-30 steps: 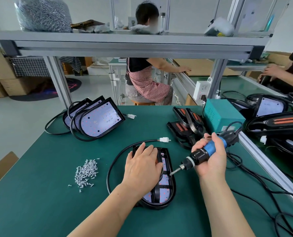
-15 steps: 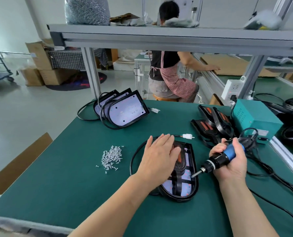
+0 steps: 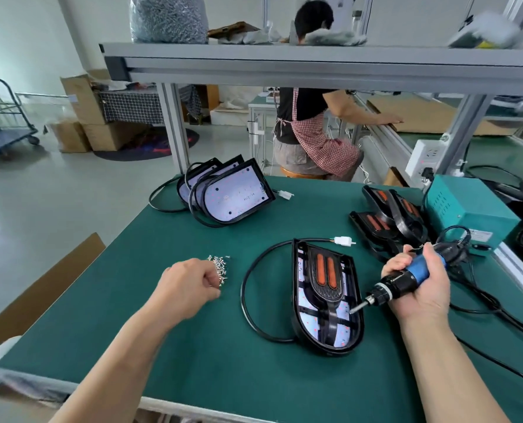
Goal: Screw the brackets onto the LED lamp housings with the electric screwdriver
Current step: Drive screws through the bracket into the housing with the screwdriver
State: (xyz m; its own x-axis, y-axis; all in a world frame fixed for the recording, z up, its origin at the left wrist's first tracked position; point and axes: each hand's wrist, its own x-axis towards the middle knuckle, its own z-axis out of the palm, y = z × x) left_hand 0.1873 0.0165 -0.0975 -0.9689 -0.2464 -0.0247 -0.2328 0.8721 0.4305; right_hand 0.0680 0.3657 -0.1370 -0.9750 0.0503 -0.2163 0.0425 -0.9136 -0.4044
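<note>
green table (image 3: 193, 346): lamp housing (image 3: 307, 319) flat at centre, bracket (image 3: 327, 288) lying on it. right hand (image 3: 421, 291) clamped round electric screwdriver (image 3: 388, 288), bit tip at housing's right edge. left hand (image 3: 187, 285) curled over screw pile (image 3: 220, 265); fingertips hidden, grip on screw cannot be told.

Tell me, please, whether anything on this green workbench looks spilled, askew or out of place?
Nothing looks damaged. Only the small silver screws lie in a loose heap on the green bench mat, strays at its edge, where the left hand picks at them.
</note>
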